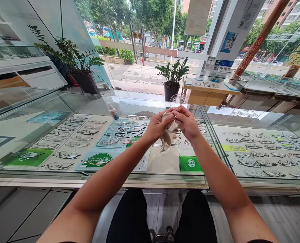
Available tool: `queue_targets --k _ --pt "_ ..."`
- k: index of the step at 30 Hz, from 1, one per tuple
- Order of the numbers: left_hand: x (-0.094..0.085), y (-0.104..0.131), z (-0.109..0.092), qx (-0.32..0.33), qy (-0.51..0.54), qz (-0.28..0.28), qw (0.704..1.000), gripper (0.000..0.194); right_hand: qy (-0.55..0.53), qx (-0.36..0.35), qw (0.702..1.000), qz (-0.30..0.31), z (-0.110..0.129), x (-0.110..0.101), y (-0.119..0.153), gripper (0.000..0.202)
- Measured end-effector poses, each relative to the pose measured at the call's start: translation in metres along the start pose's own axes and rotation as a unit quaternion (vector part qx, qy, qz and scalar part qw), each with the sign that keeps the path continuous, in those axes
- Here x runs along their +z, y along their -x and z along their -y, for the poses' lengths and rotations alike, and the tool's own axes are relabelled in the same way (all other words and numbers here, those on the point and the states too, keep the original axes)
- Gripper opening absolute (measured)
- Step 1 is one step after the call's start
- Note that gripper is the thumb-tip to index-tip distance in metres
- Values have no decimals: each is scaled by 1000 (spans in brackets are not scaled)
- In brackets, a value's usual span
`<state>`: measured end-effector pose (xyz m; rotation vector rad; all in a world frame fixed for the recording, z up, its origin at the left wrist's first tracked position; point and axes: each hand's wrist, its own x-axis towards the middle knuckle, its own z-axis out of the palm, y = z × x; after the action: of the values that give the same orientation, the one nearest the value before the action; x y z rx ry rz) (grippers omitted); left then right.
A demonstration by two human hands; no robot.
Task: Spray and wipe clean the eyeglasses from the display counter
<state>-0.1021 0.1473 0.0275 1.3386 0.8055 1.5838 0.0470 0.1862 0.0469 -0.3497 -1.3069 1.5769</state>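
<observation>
Both hands meet above the glass counter, fingers closed. My left hand is pinched around a beige cleaning cloth, whose loose end hangs below the fingers. My right hand pinches a pair of thin-rimmed eyeglasses close to the cloth. The rims show above the fingertips; the fingers and cloth hide the rest of the frame. A small white spray bottle stands upright on the counter, left of my hands.
Under the glass top of the display counter lie rows of eyeglasses and a green card. Another showcase section adjoins on the right. Potted plants stand beyond the counter, before the window. My legs are below the front edge.
</observation>
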Motion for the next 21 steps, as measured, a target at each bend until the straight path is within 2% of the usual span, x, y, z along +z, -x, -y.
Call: queue_targets --k 10,15,21 --pt "2 -1 -2 -5 23 10 1000 54 -35 0 999 -4 0 0 -1 32" --pt "-4 -1 0 -51 49 57 996 53 -45 7 999 -11 1 -3 -2 32" --pt "-7 2 -5 -58 58 111 990 51 -43 9 999 -23 1 -5 -4 29"
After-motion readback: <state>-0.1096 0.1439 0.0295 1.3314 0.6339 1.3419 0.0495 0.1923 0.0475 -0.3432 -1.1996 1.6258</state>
